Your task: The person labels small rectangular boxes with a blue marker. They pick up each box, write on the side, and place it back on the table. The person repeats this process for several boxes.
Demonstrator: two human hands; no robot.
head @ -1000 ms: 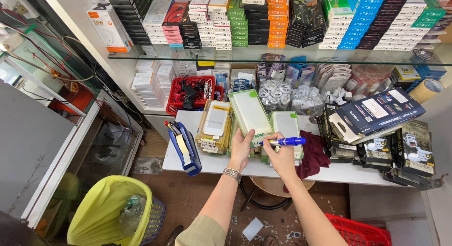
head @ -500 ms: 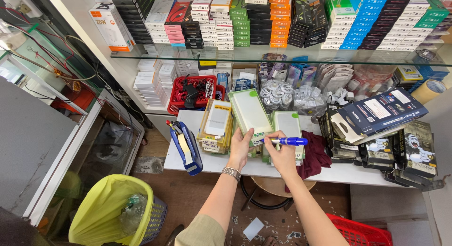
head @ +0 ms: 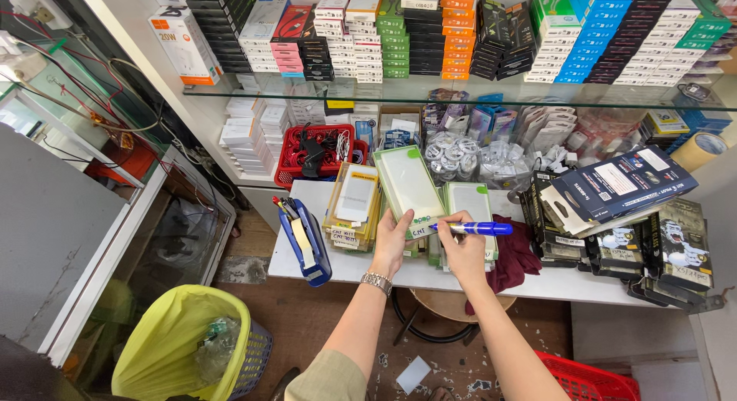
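Note:
My left hand (head: 393,243), with a metal watch on its wrist, holds up a flat white and green package (head: 408,184) by its lower end, tilted over the white table (head: 345,266). My right hand (head: 463,246) grips a blue marker pen (head: 474,228) whose tip touches the white label at the bottom of that package. Just behind lies a stack of similar green-edged packages (head: 470,205). To the left sits a stack of yellow-edged packages (head: 355,205).
A blue tape dispenser (head: 305,233) stands at the table's left end, a dark red cloth (head: 516,255) and black boxes (head: 622,217) to the right. A yellow-lined bin (head: 184,347), a stool (head: 437,309) and a red basket (head: 587,378) are on the floor. Shelves of boxes rise behind.
The marker tip has shifted slightly left along the label. My left hand still holds the package in the same place.

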